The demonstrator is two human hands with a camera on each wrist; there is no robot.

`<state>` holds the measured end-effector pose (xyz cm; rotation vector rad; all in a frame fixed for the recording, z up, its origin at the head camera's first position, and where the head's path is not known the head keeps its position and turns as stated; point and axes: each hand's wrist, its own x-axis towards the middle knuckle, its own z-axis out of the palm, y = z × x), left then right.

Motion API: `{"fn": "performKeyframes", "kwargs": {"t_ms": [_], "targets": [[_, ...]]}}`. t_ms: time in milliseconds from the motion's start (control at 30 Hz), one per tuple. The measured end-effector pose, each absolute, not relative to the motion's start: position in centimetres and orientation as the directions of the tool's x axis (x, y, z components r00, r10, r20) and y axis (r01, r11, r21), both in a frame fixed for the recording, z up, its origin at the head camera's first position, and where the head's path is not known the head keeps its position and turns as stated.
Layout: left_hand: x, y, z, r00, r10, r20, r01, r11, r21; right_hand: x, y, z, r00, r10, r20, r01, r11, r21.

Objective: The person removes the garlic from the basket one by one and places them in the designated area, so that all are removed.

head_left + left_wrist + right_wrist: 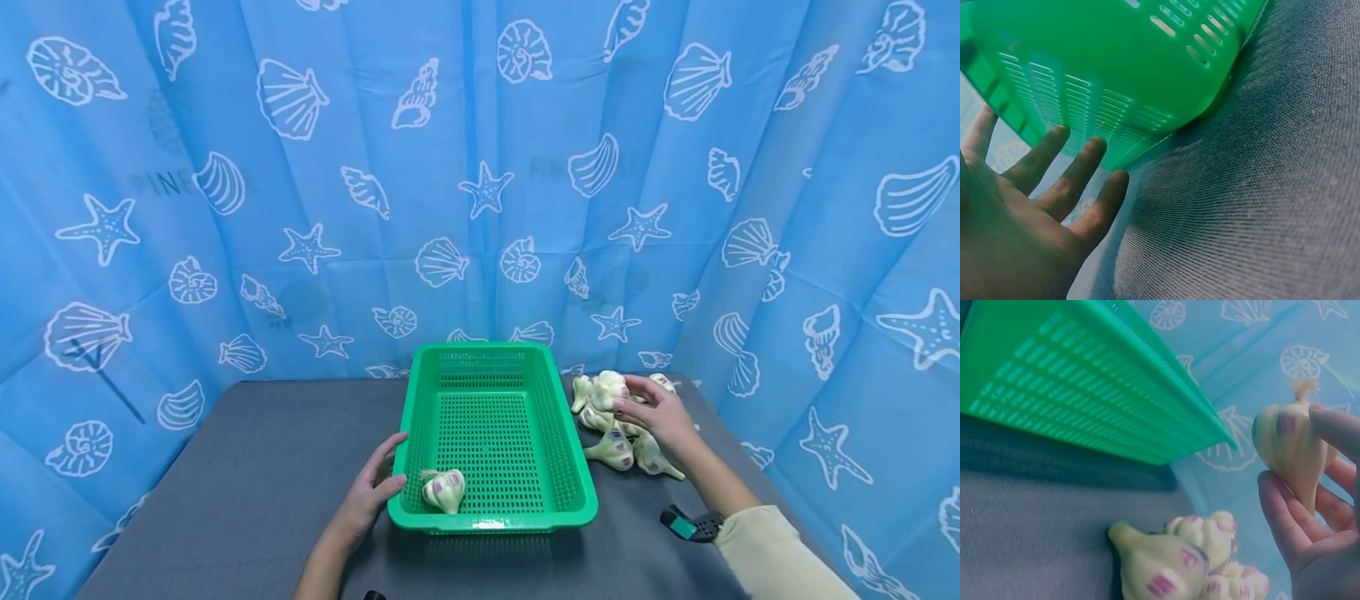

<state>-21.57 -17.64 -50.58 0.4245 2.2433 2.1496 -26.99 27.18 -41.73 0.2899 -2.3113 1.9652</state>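
Note:
My right hand (660, 414) pinches a garlic bulb (608, 390) between thumb and fingers, above a pile of garlic bulbs (612, 451) to the right of the basket. In the right wrist view, the held bulb (1288, 440) has its stem pointing down and wispy roots on top. A green perforated plastic basket (492, 522) stands in the middle of the table. One garlic bulb (446, 490) lies inside, at its near left corner. Against the basket's left rim rests my left hand (362, 502); its fingers look spread and fairly straight in the left wrist view.
A grey cloth covers the table (300, 467). Behind it and along both sides hangs a blue curtain (480, 225) with white shell prints. A dark strap with a green patch (686, 525) is at my right wrist.

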Motion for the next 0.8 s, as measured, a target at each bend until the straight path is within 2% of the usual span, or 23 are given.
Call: {"fn": "performKeyframes", "kwargs": {"t_ms": [267,533,800], "targets": [[-21.6,-17.6,-50.6,-0.965,0.192,0.178,0.186,0.023,0.982,-26.3,28.3,-42.7,-0.988,0.020,0.156,-0.152,0.117,-0.981],[-21.6,-17.7,-50.6,-0.964,0.198,0.178,0.186,0.019,0.982,-25.3,29.8,-43.4,-0.976,0.122,0.179,-0.173,0.053,-0.983],[-21.6,-17.8,-50.7,-0.964,0.203,0.173,0.179,0.012,0.984,-24.4,31.3,-44.2,-0.976,0.160,0.151,-0.127,0.151,-0.980]]}}
